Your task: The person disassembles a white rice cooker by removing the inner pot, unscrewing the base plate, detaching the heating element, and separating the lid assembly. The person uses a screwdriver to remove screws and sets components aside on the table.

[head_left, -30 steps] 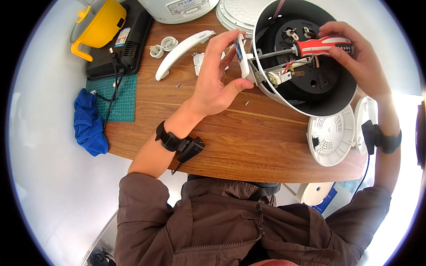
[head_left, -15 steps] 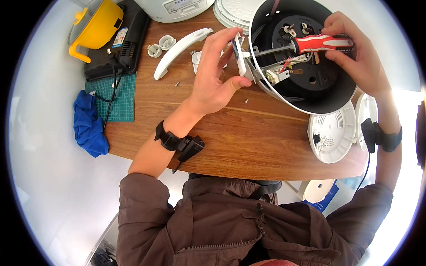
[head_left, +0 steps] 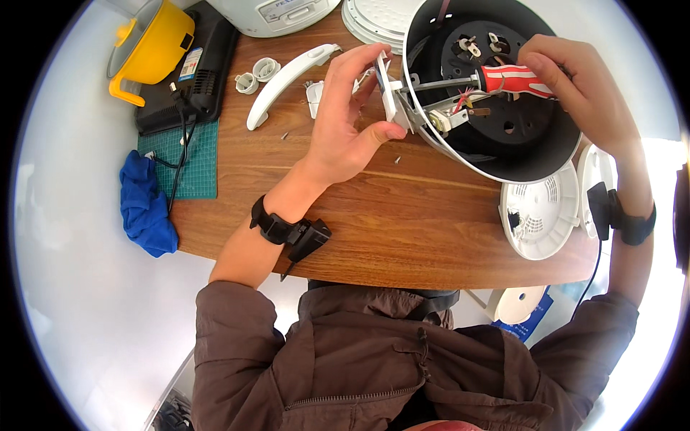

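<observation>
A pot-shaped appliance shell [head_left: 560,140], perhaps a rice cooker body, lies open toward me at the far right, its dark inside showing metal terminals and thin wires [head_left: 461,99]. My left hand [head_left: 343,136] grips a white panel [head_left: 390,93] at the shell's left side, thumb below and fingers above. My right hand [head_left: 586,90] is closed round the red-and-white handle of a screwdriver [head_left: 512,79]. The screwdriver's shaft points left across the shell's mouth toward the back of the panel. Its tip sits close against the panel, and I cannot tell what it touches.
A curved white handle [head_left: 287,82], small white caps [head_left: 266,70] and loose screws [head_left: 397,160] lie on the wooden table [head_left: 345,223]. White covers [head_left: 539,237] sit at the right. A yellow pot [head_left: 154,50], green mat [head_left: 198,161] and blue cloth [head_left: 146,208] are at the left.
My right hand has shifted its grip on the screwdriver handle, the palm now covering the handle's end. My left hand stays on the panel.
</observation>
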### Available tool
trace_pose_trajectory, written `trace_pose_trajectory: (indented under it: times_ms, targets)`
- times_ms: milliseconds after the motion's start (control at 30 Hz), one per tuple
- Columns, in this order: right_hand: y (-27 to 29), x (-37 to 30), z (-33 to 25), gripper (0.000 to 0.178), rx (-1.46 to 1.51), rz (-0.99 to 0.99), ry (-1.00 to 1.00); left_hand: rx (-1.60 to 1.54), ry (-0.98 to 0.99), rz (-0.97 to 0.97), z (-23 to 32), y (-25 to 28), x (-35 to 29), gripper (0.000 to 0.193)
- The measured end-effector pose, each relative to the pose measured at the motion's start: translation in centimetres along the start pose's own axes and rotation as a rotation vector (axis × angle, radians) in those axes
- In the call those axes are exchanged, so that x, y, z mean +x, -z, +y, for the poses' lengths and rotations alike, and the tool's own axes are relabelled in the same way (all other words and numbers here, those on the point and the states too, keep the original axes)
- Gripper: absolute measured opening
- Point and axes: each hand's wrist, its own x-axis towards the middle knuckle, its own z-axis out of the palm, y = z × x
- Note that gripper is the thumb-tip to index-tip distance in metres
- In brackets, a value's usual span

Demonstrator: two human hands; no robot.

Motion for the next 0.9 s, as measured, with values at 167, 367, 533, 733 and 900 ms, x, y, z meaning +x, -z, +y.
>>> trace_pose_trajectory:
  times_ms: [167,367,533,733,900]
  targets:
    - [-1.9,0.0,2.3,0.030,0.324,0.305,0.344,0.006,-0.008,-0.013,0.2,-0.2,0.2,0.092]
    - [-2.6,-0.4,-0.2,0.036,0.441,0.313,-0.080,0.004,0.004,0.008,-0.1,0.0,-0.1,0.095]
    - [-2.3,-0.1,2.4,0.044,0.292,0.200,-0.131,-0.005,-0.009,-0.010,-0.1,-0.1,0.1,0.094]
    - [-0.3,0.0,-2.0,0.026,0.539,0.340,-0.053,-0.006,-0.010,0.005,-0.2,0.1,-0.3,0.094]
    - [1.2,-0.9,-4.9,0.029,0.408,0.171,-0.194,-0.009,-0.037,-0.008,-0.1,0.0,0.0,0.093]
